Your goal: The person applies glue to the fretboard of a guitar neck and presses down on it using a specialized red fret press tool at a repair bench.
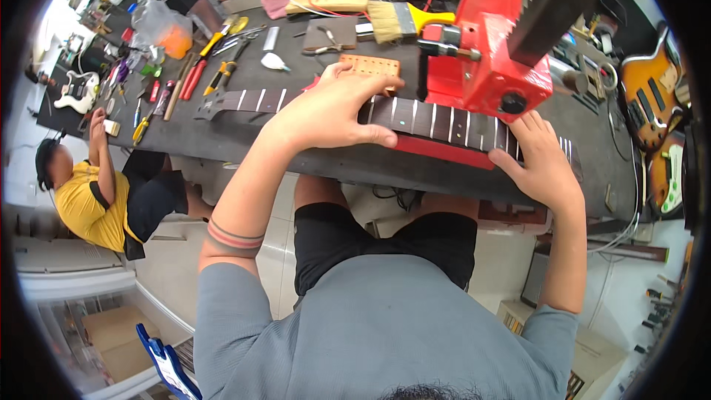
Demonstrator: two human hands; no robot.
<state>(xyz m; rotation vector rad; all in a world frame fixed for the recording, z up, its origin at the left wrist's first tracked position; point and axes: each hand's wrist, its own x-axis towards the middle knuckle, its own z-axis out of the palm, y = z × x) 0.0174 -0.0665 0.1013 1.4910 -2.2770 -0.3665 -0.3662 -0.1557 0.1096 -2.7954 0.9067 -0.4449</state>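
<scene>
A guitar neck (435, 121) with a dark fretboard and bright frets lies across the bench, under the head of a red press (485, 59). My left hand (329, 107) lies across the neck left of the press, its thumb along the near edge and its fingers toward the far side. Right of the press, my right hand (537, 159) grips the neck between thumb and fingers. A red base (444, 151) shows beneath the near edge. The headstock (211, 105) points left. Just beyond my left fingers sits a wooden block with rows of holes (378, 66).
Behind the neck lie a brush (396, 22), red-handled pliers (194, 78) and a white-tipped bottle (274, 62). A black lever (563, 7) rises from the press. Guitar bodies (644, 92) stand at the right. A person in a yellow shirt (92, 211) sits at the left.
</scene>
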